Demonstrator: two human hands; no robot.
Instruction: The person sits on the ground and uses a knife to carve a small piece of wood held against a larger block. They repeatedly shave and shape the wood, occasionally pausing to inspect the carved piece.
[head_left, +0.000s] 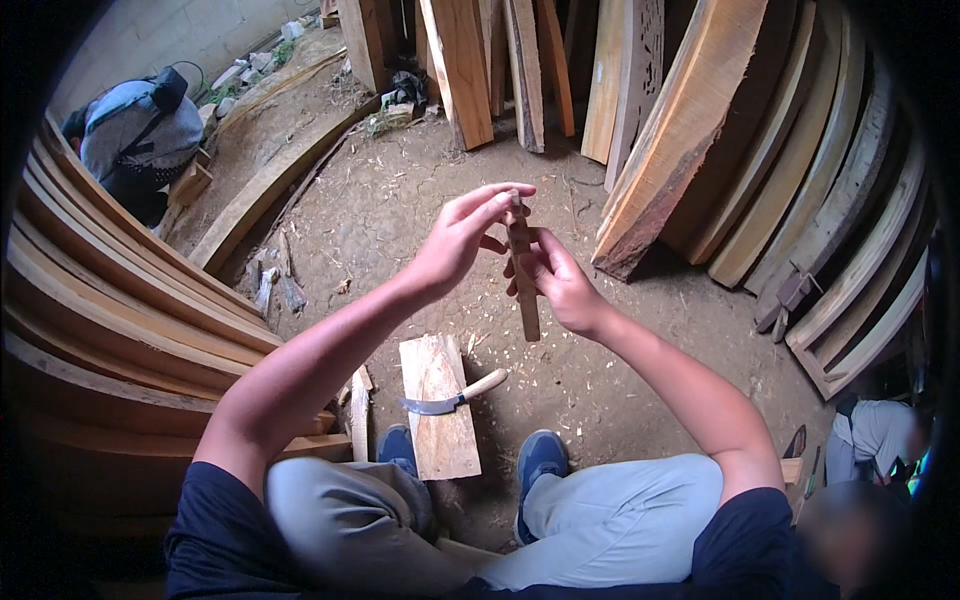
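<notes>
Both my hands are raised in front of me around a narrow carved piece of brown wood (pixel 528 312). My left hand (pixel 458 238) pinches its upper end between thumb and fingers. Lower down, my right hand (pixel 562 284) wraps its fingers round the middle of the piece. The bottom end is squared and hangs below the right hand. Between my feet lies a rough wooden block (pixel 442 450). Resting across that block is a knife (pixel 484 385) with a hooked blade and a pale wooden handle; neither hand touches it.
Stacked planks (pixel 130 330) line my left side. Tall boards (pixel 690 130) lean along the back and right. Wood chips lie scattered over the dirt floor (pixel 390 230). One person (pixel 140 130) bends at the far left; others (pixel 870 435) are at the lower right.
</notes>
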